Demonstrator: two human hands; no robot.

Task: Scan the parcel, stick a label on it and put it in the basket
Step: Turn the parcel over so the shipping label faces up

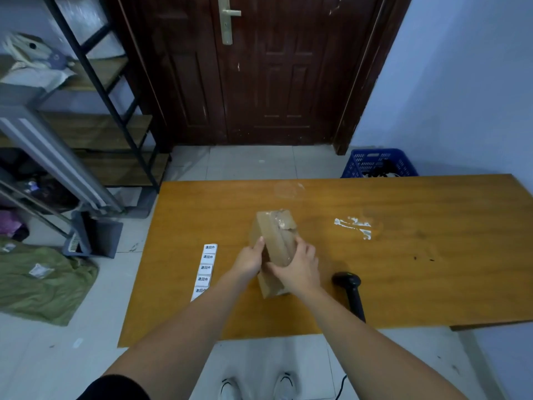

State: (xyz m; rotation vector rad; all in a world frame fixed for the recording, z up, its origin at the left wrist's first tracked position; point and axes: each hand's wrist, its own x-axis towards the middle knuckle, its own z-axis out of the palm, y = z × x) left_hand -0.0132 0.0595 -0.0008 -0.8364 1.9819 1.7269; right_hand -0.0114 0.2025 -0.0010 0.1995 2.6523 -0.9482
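Note:
A brown cardboard parcel [274, 235] wrapped in clear tape stands tilted on the wooden table [403, 255], near its middle. My left hand [248, 259] grips the parcel's left side. My right hand [298, 268] holds its right side and lower front. A strip of white labels [205, 269] with black print lies flat to the left of the parcel. The black handheld scanner [350, 293] lies on the table to the right of my right hand. Beyond the table's far right edge a blue plastic basket [377, 164] sits on the floor.
White tape scraps [354, 226] stick to the table right of the parcel. A dark wooden door [259, 70] is straight ahead. A metal shelf rack [95, 116] stands at the left, with a green bag [43, 281] on the floor below it.

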